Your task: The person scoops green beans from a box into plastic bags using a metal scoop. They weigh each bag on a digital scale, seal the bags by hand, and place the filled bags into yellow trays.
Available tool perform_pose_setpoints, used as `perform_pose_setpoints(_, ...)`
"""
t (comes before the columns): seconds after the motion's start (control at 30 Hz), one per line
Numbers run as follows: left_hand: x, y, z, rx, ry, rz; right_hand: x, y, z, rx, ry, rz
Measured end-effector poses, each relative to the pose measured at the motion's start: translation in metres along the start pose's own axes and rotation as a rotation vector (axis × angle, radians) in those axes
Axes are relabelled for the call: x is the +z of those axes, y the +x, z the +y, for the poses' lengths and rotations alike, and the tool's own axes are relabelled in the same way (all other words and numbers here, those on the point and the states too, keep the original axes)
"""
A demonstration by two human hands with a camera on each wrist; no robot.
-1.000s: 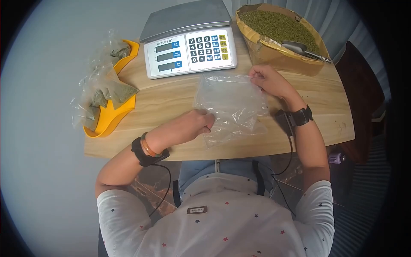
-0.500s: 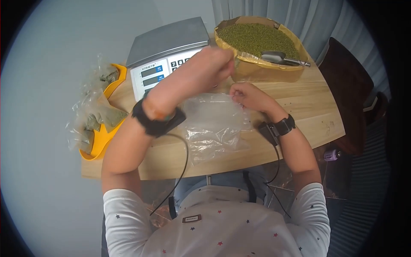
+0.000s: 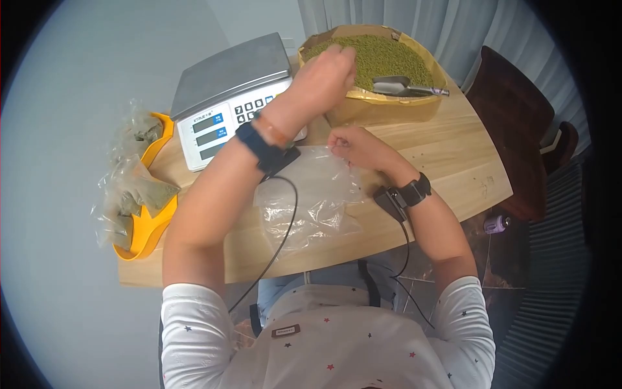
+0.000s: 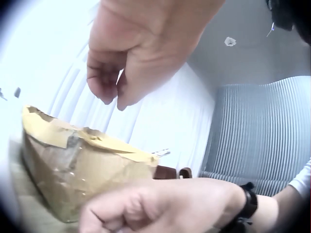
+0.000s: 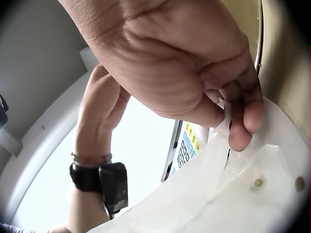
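One clear plastic bag (image 3: pixel 304 217) lies flat on the pale wood table (image 3: pixel 453 162); right hand (image 3: pixel 366 149) has its top edge pinched, thumb against fingers. Left hand (image 3: pixel 324 81) hovers above the brown cardboard box (image 3: pixel 382 113) of small green beans (image 3: pixel 395 58), fingers curled, tips close together. Metal scoop (image 3: pixel 392 85) rests on beans.

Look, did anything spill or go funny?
Maybe a bit: one green bean shows at the clear bag, away from the heap in the box. Tiny specks dot the table, too small to name.
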State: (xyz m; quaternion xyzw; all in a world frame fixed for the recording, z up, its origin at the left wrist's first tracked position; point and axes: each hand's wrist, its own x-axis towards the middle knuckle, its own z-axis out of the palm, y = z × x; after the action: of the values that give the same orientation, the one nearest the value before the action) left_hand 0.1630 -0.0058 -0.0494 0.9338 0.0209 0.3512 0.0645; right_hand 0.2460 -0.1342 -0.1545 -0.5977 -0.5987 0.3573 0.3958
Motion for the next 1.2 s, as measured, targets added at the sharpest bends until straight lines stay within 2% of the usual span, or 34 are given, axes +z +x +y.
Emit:
perform_pose_setpoints(0.03,-0.009,-0.007,0.014,0.002,-0.009,-0.006,0.001,-0.001,0.0,0.009,0.005,0.005)
perform_pose_setpoints(0.1,-0.024,-0.025,0.038,-0.184,-0.258,-0.481,0.002,-0.002,0.0,-0.036,0.051,0.113)
perform_pose_setpoints(0.13,-0.026,-0.038,0.043,-0.12,-0.319,-0.561,-0.001,0.003,0.01,-0.032,0.053,0.115)
perform_pose_setpoints(0.17,-0.023,-0.052,0.046,-0.056,-0.38,-0.641,-0.006,0.011,0.027,-0.301,-0.04,0.073)
perform_pose_setpoints(0.2,-0.015,-0.067,0.049,-0.055,-0.385,-0.645,-0.007,0.014,0.036,-0.567,-0.133,0.029)
perform_pose_setpoints(0.23,-0.004,-0.082,0.05,0.047,-0.405,-0.731,-0.006,0.012,0.028,-0.565,-0.133,0.028)
perform_pose_setpoints(0.27,0.006,-0.095,0.051,0.15,-0.425,-0.814,-0.006,0.01,0.02,-0.247,-0.097,-0.014)
perform_pose_setpoints(0.3,0.014,-0.105,0.052,0.149,-0.427,-0.811,-0.006,0.008,0.013,0.07,-0.062,-0.055)
perform_pose_setpoints(0.43,0.03,-0.118,0.059,0.052,-0.322,-0.788,-0.004,0.006,0.013,0.061,-0.073,-0.052)
perform_pose_setpoints(0.5,0.033,-0.119,0.062,0.012,-0.317,-0.788,0.001,0.008,0.021,-0.105,-0.013,0.02)
perform_pose_setpoints(0.6,0.032,-0.118,0.065,-0.002,-0.311,-0.73,0.0,0.009,0.023,-0.162,-0.07,0.025)
perform_pose_setpoints(0.67,0.029,-0.115,0.066,-0.077,-0.322,-0.762,0.0,0.007,0.022,-0.112,-0.044,0.021)
perform_pose_setpoints(0.8,0.006,-0.112,0.063,-0.043,-0.279,-0.722,-0.008,0.002,0.007,-0.007,-0.038,-0.028)
perform_pose_setpoints(0.87,-0.01,-0.11,0.054,-0.05,-0.271,-0.533,-0.01,-0.001,-0.001,0.035,0.022,-0.015)
perform_pose_setpoints(0.9,-0.022,-0.107,0.049,-0.05,-0.267,-0.534,-0.011,-0.005,-0.006,0.082,0.08,-0.001)
perform_pose_setpoints(0.97,-0.05,-0.104,0.036,-0.273,-0.12,-0.52,-0.016,-0.012,-0.019,0.086,0.071,0.005)
perform_pose_setpoints(1.0,-0.06,-0.108,0.029,-0.309,-0.092,-0.443,-0.018,-0.015,-0.026,0.093,0.063,0.009)
perform_pose_setpoints(1.07,-0.079,-0.117,0.014,-0.423,0.082,-0.457,-0.024,-0.02,-0.034,0.089,0.07,0.013)
perform_pose_setpoints(1.1,-0.087,-0.119,0.014,-0.426,0.088,-0.451,-0.026,-0.021,-0.036,0.092,0.077,0.018)
perform_pose_setpoints(1.17,-0.102,-0.122,0.017,-0.707,0.191,-0.709,-0.027,-0.022,-0.038,0.092,0.086,0.017)
perform_pose_setpoints(1.2,-0.102,-0.13,0.013,-0.71,0.195,-0.7,-0.028,-0.022,-0.039,0.097,0.097,0.02)
